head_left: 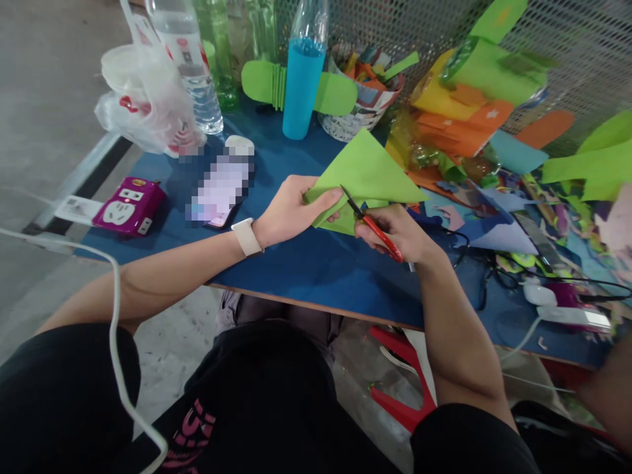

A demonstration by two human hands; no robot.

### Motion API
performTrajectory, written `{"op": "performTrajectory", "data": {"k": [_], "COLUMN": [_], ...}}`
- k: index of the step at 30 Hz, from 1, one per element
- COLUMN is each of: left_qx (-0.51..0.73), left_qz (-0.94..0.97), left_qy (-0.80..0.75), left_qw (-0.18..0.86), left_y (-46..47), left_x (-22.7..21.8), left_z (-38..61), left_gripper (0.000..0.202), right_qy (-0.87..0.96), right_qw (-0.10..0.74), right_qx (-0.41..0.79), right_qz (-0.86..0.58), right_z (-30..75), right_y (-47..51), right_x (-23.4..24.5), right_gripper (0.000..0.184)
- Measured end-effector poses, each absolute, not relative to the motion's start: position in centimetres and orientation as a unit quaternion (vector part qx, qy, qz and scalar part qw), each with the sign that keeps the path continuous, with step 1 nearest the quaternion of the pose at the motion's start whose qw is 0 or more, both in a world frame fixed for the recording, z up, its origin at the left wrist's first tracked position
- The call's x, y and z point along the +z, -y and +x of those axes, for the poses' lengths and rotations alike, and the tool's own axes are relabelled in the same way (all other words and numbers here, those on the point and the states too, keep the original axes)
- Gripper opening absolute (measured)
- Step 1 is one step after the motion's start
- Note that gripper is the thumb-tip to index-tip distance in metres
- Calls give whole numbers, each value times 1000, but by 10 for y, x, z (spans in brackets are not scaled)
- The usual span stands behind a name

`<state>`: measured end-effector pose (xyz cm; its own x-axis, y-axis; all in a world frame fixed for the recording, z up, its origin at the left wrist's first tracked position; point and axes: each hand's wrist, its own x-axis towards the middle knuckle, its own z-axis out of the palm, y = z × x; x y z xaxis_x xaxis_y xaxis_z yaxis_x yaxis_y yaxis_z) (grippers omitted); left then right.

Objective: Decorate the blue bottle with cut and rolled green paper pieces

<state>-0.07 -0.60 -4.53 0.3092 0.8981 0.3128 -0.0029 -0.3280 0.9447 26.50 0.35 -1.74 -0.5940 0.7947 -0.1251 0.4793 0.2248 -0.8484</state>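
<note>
A sheet of light green paper (368, 164), folded into a triangle, is held above the blue table. My left hand (301, 207) pinches its left corner, thumb on top and fingers underneath. My right hand (395, 230) is closed around a pair of scissors with red handles (379, 236). The dark blades point up and left, with their tips close to my left thumb. One blade lies over the paper; whether they are cutting into it I cannot tell. More green paper shows below the blades, between my hands.
Near the back stand a bottle of blue liquid (303, 85), a water bottle (192, 72) and a basket of paper scraps (363, 108). A phone (222, 187) and a purple power socket (129, 207) lie left. Paper offcuts and cables (494, 273) crowd the right. A person's blurred arm (609, 395) enters lower right.
</note>
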Motion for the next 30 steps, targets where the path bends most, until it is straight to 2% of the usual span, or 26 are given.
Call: {"op": "performTrajectory", "data": {"k": [6,14,30], "left_qx": [472,462,467], "left_qz": [697,700,702], "left_qy": [-355,-361,-361], "left_qw": [408,408,398], "left_y": [7,3,5], "left_x": [-44,-47,-47], "left_z": [-2,-2,-1], "left_gripper": [59,45,39], "right_qy": [777,769,770], "right_qw": [158,158,154], "right_qx": [441,460,454], "right_qz": [-420,-414,-421], "right_z": [267,265,272], "right_y": [-4,-2,-6], "right_x": [-18,-15,-18], "right_gripper": [72,73,69]}}
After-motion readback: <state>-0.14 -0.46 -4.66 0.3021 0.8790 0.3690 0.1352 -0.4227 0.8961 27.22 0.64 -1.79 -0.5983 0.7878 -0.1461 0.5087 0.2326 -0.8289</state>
